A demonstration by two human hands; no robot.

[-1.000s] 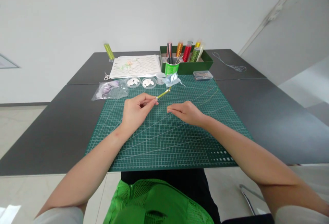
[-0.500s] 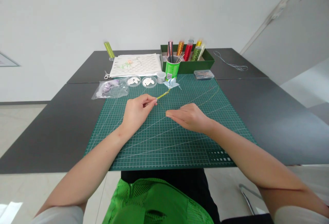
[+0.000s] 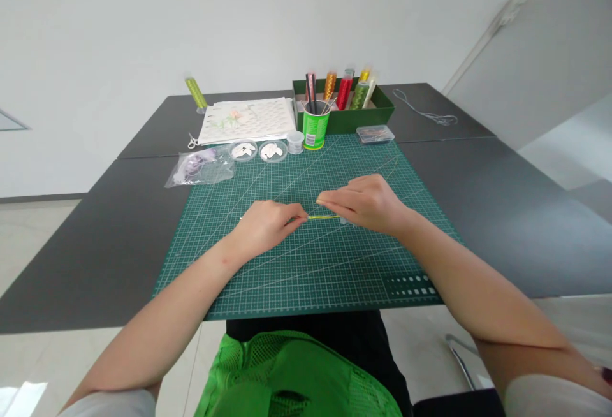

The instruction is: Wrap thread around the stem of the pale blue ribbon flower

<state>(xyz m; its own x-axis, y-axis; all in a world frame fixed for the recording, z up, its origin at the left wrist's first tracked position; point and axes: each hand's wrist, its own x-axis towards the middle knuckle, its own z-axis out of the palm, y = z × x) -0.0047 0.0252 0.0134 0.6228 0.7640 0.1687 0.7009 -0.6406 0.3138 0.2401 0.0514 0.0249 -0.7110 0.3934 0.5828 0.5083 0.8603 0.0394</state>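
Note:
A short yellow-green stem (image 3: 323,217) lies level just above the green cutting mat (image 3: 287,270), stretched between both hands. My left hand (image 3: 265,227) pinches the stem's left end between thumb and fingertips. My right hand (image 3: 370,203) is closed over the stem's right end, with fingers together. The pale blue flower on that end is hidden under it. A thin gold wire (image 3: 394,163) curves away across the mat toward the far right.
At the mat's far edge stand a green cup (image 3: 313,129) with sticks, a small clear jar (image 3: 295,143), two round dishes (image 3: 258,150) and a plastic bag (image 3: 198,168). Behind are a pattern sheet (image 3: 248,120), a green box (image 3: 377,111) of bead tubes, a clear case (image 3: 375,134) and scissors (image 3: 192,141).
The left hand brought the stem down and nearer, turning it level. The right hand lifted from the mat and closed over the flower end, which now hides the flower.

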